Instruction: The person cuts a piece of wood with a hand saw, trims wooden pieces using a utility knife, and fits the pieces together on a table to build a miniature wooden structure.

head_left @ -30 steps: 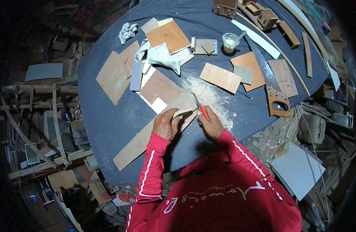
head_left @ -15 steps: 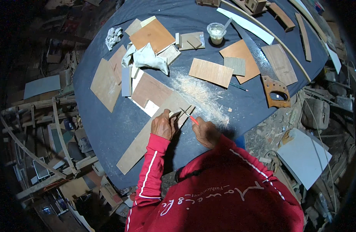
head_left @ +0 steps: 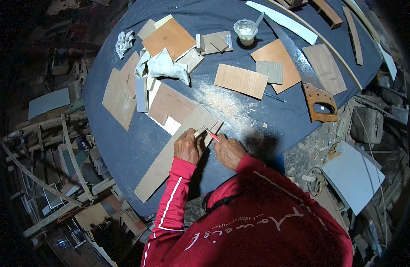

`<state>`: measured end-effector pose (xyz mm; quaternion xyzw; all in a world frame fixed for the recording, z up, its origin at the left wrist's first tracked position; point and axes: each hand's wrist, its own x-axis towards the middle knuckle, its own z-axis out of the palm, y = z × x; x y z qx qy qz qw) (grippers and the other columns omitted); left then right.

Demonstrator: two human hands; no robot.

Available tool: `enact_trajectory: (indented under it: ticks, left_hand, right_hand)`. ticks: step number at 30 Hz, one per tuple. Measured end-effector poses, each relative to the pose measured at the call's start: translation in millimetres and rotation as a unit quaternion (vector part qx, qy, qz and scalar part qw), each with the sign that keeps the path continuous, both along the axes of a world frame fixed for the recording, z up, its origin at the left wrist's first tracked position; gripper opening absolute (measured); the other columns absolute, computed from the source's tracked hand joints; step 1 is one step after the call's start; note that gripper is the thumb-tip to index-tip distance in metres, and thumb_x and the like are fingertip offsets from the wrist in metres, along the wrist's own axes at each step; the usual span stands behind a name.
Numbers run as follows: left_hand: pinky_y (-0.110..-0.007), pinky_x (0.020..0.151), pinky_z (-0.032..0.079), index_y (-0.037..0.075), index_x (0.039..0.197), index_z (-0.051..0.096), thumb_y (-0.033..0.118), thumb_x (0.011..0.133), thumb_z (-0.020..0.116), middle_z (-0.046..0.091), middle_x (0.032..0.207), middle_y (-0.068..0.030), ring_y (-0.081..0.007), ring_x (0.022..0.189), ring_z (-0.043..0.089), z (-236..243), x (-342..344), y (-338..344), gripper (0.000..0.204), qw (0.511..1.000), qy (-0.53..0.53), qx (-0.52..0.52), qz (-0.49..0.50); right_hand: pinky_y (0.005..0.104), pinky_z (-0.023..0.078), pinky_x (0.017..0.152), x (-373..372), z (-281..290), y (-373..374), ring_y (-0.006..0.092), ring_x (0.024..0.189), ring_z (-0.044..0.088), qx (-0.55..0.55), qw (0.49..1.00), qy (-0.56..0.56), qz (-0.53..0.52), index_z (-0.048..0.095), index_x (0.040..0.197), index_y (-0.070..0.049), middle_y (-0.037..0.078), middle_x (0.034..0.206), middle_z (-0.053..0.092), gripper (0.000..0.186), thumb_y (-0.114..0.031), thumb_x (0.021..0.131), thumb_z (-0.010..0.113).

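Note:
My left hand is closed on a small pale wood piece, holding it over the right end of a long, thin wooden board. In my right hand is a slim red-handled knife, its metal tip meeting the small piece. My fingers hide part of that piece, so its full shape does not show. Under the long board lie a brown panel and a white sheet. Pale sawdust and shavings are scattered just beyond my hands.
Dark cloth covers the table. A handsaw lies at the right, near a pencil and a light wood panel. Farther back stands a plastic cup with a stick in it. White gloves rest among boards at left.
My right hand has moved left, closer to my left hand, and the knife's tip has shifted slightly left along the small piece. The view has shifted a little too.

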<state>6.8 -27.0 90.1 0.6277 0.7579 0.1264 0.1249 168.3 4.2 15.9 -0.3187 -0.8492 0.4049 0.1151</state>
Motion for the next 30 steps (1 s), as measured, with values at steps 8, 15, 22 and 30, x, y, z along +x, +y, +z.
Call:
enact_trajectory:
  ticks: [8,15,22,30]
  left_hand:
    - [-0.047,0.057,0.048,-0.001,0.088,0.053,0.002,0.079,0.066,0.061,0.073,-0.0232,-0.0429,0.066,0.061,-1,-2,0,0.016,1.000,0.007,0.001,0.005]
    - [-0.048,0.058,0.047,-0.001,0.081,0.051,0.006,0.081,0.065,0.057,0.070,-0.0217,-0.0419,0.065,0.059,0,1,-4,0.015,1.000,0.003,0.006,0.017]
    - [-0.049,0.058,0.047,-0.001,0.081,0.051,0.006,0.081,0.066,0.058,0.070,-0.0220,-0.0427,0.064,0.059,-5,-5,-4,0.016,1.000,0.009,0.003,0.016]
    - [-0.047,0.066,0.051,-0.005,0.102,0.056,0.013,0.079,0.067,0.061,0.071,-0.0273,-0.0426,0.071,0.064,-9,-51,0,0.031,0.988,-0.119,-0.024,0.100]
  right_hand:
    - [0.0520,0.050,0.053,-3,24,6,0.0453,0.057,0.063,-0.185,0.977,0.021,-0.107,0.047,0.091,0.004,0.029,0.060,0.058,0.022,-0.018,0.091,0.050]
    - [0.0545,0.050,0.055,-3,22,5,0.0480,0.060,0.062,-0.186,0.978,-0.033,-0.085,0.046,0.091,0.005,0.029,0.061,0.058,0.026,-0.020,0.092,0.048]
    - [0.0516,0.049,0.053,-5,15,5,0.0453,0.057,0.062,-0.131,0.989,0.006,-0.073,0.047,0.087,0.005,0.028,0.058,0.056,0.025,-0.020,0.092,0.048]
    - [0.0447,0.050,0.048,14,-6,12,0.0343,0.059,0.064,0.014,0.997,0.037,-0.063,0.055,0.080,0.002,0.025,0.063,0.054,0.018,-0.016,0.084,0.056]
